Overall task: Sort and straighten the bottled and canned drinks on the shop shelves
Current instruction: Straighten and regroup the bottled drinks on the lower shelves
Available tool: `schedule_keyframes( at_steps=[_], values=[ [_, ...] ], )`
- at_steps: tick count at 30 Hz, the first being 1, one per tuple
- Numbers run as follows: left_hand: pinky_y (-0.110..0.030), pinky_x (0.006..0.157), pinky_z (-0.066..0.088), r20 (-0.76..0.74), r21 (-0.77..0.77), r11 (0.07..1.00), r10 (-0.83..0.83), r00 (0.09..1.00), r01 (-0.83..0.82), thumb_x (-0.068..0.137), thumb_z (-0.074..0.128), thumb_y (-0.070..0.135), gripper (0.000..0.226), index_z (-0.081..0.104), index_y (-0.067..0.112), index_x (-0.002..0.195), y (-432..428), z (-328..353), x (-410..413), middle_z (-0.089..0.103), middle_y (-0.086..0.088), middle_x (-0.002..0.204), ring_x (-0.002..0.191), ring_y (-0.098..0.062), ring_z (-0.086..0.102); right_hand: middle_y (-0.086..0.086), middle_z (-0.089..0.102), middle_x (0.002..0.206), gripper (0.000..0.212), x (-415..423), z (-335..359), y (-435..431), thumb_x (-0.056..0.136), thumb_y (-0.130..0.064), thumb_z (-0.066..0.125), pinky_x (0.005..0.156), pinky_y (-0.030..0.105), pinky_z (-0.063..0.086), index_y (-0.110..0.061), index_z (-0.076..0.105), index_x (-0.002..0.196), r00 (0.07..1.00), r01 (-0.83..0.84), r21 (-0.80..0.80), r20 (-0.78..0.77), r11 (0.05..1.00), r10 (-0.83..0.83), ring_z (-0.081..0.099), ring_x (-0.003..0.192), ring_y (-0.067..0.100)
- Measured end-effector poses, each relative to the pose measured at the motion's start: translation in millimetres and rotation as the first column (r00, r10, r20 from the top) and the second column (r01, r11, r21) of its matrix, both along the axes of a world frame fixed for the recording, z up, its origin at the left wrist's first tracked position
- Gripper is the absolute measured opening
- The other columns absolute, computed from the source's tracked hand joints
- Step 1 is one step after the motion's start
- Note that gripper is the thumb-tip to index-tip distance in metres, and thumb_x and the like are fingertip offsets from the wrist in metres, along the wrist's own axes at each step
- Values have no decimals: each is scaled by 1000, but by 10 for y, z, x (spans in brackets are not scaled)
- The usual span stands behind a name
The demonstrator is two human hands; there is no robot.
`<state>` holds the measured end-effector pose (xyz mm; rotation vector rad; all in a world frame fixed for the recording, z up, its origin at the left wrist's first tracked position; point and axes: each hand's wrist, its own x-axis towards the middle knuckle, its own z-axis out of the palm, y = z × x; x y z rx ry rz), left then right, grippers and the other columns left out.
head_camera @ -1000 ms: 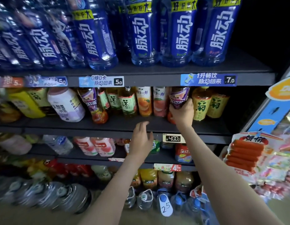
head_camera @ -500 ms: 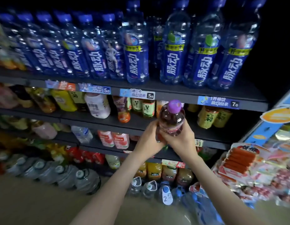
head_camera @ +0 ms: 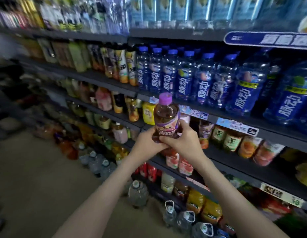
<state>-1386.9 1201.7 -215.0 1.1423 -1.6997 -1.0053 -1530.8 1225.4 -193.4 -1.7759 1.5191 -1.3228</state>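
The shelves at the far left are blurred, so their rows cannot be read. Water jugs [head_camera: 137, 191] are stood on the floor below the hands. The left hand [head_camera: 146, 143] is curled round the lower part of the bottle [head_camera: 166, 115], which is held upright in the air in front of the shelving, purple cap uppermost. The right hand [head_camera: 182, 143] is wrapped round the same lower part from the other side, fingers across the label. As only the lower half is gripped, the top could be tipped if one hand is let go early, and the bottle could be dropped onto the jugs. Just to the right a like bottle [head_camera: 205, 133] is seen, with tea bottles [head_camera: 232, 140] beside it on the shelf [head_camera: 235, 162]. These are packed closely, so neighbours could be knocked over if the bottle is pushed in carelessly, or a wrong row could be picked.
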Motion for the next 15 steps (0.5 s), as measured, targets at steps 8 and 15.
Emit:
schedule_keyframes(
  at_steps=[8, 15],
  values=[
    [-18, 82, 51, 69, -10, 998, 62, 996, -61, 65, 81, 27, 40, 66, 38, 99, -687, 360, 1859, 72, 14, 98, 95, -4, 65, -8, 66, 93, 53, 1751, 180, -820, 64, -28, 87, 71, 5, 43, -14, 63, 109, 996, -60, -42, 70, 997, 63, 61, 87, 4],
    [-19, 84, 51, 99, -90, 991, 112, 989, -103, 77, 75, 30, 49, 59, 29, 124, -1414, 476, 2753, 69, 13, 106, 99, 1, 63, -13, 67, 98, 51, 2704, 296, -1522, 67, -29, 84, 80, 20, 53, -22, 61, 112, 978, -32, -38, 207, 999, 39, 63, 92, 2]
  ],
)
